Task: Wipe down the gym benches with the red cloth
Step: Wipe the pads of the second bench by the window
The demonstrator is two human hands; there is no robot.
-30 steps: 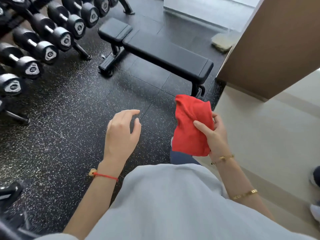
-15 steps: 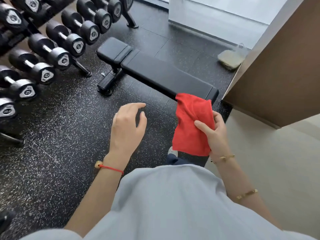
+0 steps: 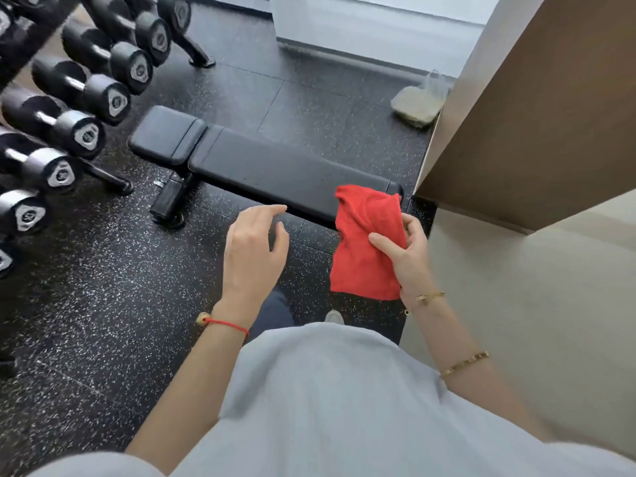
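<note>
While the right hand (image 3: 404, 256) pinches the red cloth (image 3: 366, 247) with thumb and curled fingers, the cloth hangs in the air over the near end of the black bench (image 3: 268, 168). At 9 o'clock from it, the left hand (image 3: 253, 254) holds nothing, its fingers loosely apart.

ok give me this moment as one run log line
stage: approach, wiping not begun | right hand: holds red cloth | left hand: empty, relaxed | bench: ahead, untouched
</note>
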